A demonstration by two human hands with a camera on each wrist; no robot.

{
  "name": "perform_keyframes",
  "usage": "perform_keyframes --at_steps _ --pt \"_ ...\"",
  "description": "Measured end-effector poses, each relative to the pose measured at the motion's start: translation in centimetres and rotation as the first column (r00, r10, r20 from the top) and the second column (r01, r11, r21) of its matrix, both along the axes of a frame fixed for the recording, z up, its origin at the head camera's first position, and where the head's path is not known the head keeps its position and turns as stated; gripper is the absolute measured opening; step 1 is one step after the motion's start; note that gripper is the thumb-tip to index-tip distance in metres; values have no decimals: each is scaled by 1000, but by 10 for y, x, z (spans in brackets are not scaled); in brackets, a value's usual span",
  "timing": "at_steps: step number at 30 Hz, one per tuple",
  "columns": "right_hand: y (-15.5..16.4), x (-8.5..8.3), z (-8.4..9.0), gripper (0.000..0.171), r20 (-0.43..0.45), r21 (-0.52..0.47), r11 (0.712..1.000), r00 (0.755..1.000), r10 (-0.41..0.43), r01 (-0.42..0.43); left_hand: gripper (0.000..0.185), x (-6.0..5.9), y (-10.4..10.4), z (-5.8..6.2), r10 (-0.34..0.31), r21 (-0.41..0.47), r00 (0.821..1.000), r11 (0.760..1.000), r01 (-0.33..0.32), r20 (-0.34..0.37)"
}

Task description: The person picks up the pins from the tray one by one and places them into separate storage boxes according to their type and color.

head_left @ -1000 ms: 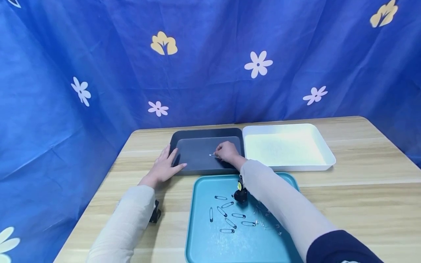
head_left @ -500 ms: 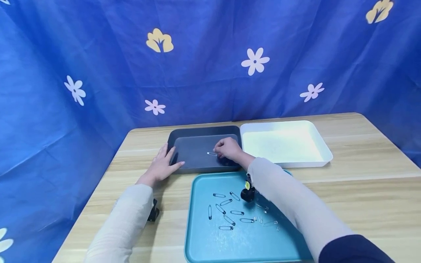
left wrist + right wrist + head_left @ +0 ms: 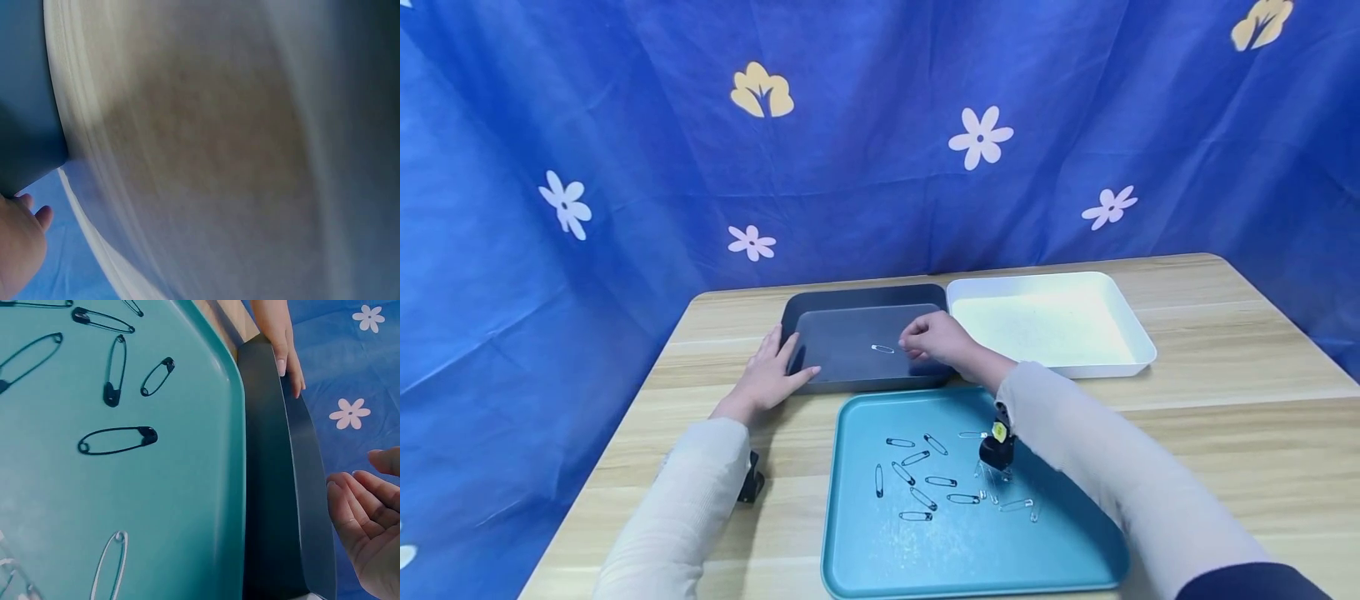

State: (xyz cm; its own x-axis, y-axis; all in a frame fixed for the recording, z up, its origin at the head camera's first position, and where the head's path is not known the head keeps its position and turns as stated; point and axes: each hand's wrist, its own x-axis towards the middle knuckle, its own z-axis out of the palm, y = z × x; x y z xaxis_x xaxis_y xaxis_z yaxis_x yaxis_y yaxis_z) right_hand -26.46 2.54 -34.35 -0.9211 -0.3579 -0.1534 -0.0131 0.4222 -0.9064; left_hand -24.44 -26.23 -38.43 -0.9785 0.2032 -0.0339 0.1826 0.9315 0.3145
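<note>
A silver safety pin [image 3: 882, 348] lies alone on the floor of the dark grey tray [image 3: 861, 293]. My right hand [image 3: 934, 337] hovers just right of it, fingers loosely curled and holding nothing; the right wrist view shows the same empty palm [image 3: 365, 519] beside the dark tray's wall [image 3: 275, 487]. My left hand [image 3: 772, 372] rests flat with straight fingers against the dark tray's left edge, seen too as left hand [image 3: 284, 337] and, at a blurred frame edge, left hand [image 3: 19, 247]. Several black safety pins [image 3: 925, 482] and silver ones lie in the teal tray [image 3: 865, 550].
A white tray [image 3: 1138, 350] stands right of the dark one, touching it. The teal tray [image 3: 187, 519] sits nearest me with a black pin [image 3: 117, 440] and a silver pin [image 3: 109, 562] close by. Blue flowered cloth surrounds the wooden table [image 3: 1225, 433].
My right hand has let go of the silver pin in the dark tray and drawn back to the right. The left hand has stayed at the tray's edge.
</note>
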Motion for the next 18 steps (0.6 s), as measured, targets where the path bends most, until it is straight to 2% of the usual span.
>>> perform_keyframes --at_steps 10,18 --pt "16 18 7 16 -18 -51 999 1000 8 -9 85 0 1 -1 0 11 1000 1000 0 1" --pt "34 29 7 21 -6 -16 998 998 58 -58 85 -1 0 -1 2 0 1000 1000 -2 -3"
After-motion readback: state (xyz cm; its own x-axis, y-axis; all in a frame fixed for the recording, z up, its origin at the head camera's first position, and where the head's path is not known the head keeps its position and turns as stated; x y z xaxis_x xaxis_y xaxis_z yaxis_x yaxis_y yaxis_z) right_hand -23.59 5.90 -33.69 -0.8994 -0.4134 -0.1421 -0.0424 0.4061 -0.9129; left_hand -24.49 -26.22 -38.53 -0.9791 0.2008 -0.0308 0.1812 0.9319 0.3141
